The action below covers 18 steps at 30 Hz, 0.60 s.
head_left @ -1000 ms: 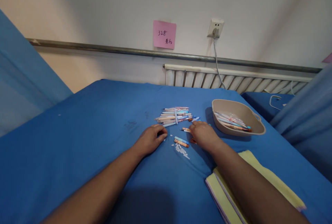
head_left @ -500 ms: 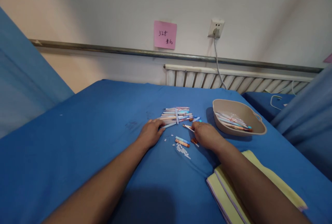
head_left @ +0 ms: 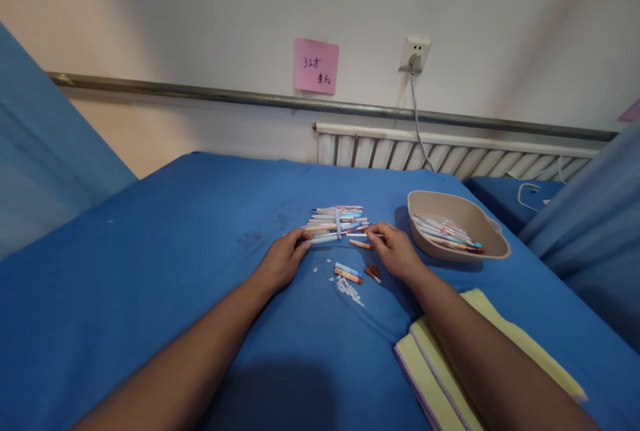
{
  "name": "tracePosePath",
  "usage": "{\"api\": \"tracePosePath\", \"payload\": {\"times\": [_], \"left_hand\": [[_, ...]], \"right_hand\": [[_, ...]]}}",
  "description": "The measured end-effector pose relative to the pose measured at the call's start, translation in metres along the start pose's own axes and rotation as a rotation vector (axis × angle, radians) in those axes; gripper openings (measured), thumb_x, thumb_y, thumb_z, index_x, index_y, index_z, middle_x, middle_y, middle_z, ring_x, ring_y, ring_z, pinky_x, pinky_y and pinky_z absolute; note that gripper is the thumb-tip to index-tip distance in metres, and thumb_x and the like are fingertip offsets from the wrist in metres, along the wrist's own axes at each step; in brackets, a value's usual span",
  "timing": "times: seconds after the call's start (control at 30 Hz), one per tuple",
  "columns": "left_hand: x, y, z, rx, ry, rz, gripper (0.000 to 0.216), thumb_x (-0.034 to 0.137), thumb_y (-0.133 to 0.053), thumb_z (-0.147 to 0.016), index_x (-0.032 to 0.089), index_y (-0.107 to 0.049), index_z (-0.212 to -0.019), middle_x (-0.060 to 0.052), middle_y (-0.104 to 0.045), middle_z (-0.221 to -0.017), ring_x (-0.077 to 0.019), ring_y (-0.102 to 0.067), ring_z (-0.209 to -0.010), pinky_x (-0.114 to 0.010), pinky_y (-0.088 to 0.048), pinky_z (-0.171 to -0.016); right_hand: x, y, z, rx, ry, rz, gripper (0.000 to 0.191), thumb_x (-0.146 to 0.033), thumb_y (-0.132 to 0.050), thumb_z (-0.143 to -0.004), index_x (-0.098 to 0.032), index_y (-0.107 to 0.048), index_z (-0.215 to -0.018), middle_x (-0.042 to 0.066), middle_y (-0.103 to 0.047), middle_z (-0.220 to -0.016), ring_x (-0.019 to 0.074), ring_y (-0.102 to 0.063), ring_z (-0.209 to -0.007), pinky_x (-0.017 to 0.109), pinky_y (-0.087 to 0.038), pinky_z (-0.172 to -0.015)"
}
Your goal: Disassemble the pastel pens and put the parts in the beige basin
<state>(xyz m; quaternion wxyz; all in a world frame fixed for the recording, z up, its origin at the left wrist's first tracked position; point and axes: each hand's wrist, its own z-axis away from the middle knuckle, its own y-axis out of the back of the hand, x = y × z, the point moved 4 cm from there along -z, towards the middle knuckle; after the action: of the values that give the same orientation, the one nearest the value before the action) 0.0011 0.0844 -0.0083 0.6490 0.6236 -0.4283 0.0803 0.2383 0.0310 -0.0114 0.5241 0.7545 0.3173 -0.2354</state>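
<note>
A heap of slim coloured pens (head_left: pixel 337 219) lies on the blue sheet (head_left: pixel 175 251) in the middle. My left hand (head_left: pixel 283 259) rests at the heap's left end, its fingers pinched on a white pen (head_left: pixel 325 238). My right hand (head_left: pixel 395 251) is at the heap's right end, fingertips closed on the tip of a thin pen (head_left: pixel 363 235). Between my hands lie an orange pen piece (head_left: pixel 360 244), a blue and an orange cap (head_left: pixel 349 272) and small white bits (head_left: pixel 351 291). A beige tray (head_left: pixel 495 248) to the right holds several pens.
A yellow notebook (head_left: pixel 430 364) lies under my right forearm at the sheet's near right. A pink note (head_left: pixel 316 66), a wall socket with a cable (head_left: pixel 415 54) and a radiator (head_left: pixel 450 154) are behind. Blue fabric hangs at both sides.
Both hands have moved forward from the loose caps to the pen heap. My left fingers closed on a white pen, my right fingers on a thin pen's tip.
</note>
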Motion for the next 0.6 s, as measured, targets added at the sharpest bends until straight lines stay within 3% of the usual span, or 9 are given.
{"api": "tracePosePath", "payload": {"times": [0.6], "left_hand": [[0.0006,-0.0007,0.0015,0.012,-0.020,-0.005,0.020,0.032,-0.045,-0.084,0.021,-0.059,-0.094,-0.002,-0.066,-0.093,-0.0192,-0.060,-0.085,-0.030,-0.044,-0.077]], "right_hand": [[-0.0018,-0.0002,0.0024,0.007,0.024,-0.046,0.020,-0.029,-0.044,-0.087,-0.018,-0.060,-0.083,0.003,-0.063,-0.083,0.0148,-0.057,-0.076,0.024,-0.042,-0.070]]}}
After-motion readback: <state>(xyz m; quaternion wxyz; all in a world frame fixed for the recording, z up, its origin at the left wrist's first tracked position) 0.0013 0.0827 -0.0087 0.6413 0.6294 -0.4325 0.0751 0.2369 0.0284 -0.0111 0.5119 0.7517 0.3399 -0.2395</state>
